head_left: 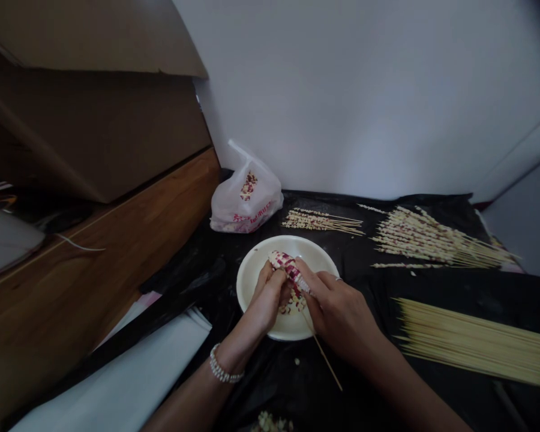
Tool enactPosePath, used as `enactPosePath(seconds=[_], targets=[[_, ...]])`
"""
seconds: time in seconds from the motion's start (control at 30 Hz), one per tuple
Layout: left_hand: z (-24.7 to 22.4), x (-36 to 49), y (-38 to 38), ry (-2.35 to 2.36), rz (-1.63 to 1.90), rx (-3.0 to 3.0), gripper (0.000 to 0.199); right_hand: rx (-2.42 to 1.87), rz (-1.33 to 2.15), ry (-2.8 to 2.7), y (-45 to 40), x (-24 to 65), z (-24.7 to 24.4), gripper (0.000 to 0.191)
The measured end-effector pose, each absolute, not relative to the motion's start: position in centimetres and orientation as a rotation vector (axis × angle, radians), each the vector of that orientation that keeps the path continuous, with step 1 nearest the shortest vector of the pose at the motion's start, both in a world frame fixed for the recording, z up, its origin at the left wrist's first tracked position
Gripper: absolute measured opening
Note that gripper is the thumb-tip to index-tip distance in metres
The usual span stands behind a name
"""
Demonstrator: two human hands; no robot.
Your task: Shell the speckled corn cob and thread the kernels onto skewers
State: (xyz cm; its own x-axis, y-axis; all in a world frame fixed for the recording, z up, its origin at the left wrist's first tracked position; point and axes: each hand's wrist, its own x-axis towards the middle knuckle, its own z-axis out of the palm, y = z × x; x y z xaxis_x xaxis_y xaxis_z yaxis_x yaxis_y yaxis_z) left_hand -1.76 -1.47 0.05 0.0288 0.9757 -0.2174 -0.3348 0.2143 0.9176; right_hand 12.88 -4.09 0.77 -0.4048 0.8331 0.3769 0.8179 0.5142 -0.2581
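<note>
Over a white bowl [252,264], both of my hands hold a corn cob [284,260] with white and dark red kernels. My left hand [270,291] is closed around the cob's left side, with a beaded bracelet on the wrist. Closed on the cob's right end is my right hand [337,300], which wears a ring. Loose kernels [297,300] lie in the bowl beneath my fingers. A thin wooden skewer [328,363] slants out of the bowl toward me; its upper end is partly hidden near my right hand.
A white plastic bag [238,210] stands behind the bowl. Kernel-threaded skewers lie in a small bundle [315,222] and a larger pile [414,237] at right. Bare skewers [481,339] lie nearer. A cardboard box [117,120] and wooden board [162,216] bound the left; a white wall [364,108] rises behind.
</note>
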Motion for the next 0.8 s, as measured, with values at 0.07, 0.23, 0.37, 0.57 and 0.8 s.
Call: enactPosePath(seconds=[0.07,0.23,0.37,0.57,0.8], targets=[[-0.1,-1.8,-1.5,1.042,1.208,0.813,0.019,-1.340,0.114,-2.284,-4.0,13.0,0.7,0.056],[-0.3,-1.8,-1.4,1.083,1.252,0.805,0.022,-1.301,0.333,-2.189,-3.9,13.0,0.7,0.054],[0.0,-1.8,-1.5,1.064,1.257,0.797,0.031,-1.264,0.412,-2.121,-3.9,12.9,0.8,0.053],[0.6,-2.0,-1.6,0.907,1.155,0.744,0.032,-1.306,0.328,-2.132,-3.7,13.2,0.7,0.054],[-0.5,-2.2,-1.6,1.011,1.155,0.817,0.028,-1.351,0.292,-2.173,-4.0,12.8,0.6,0.056]])
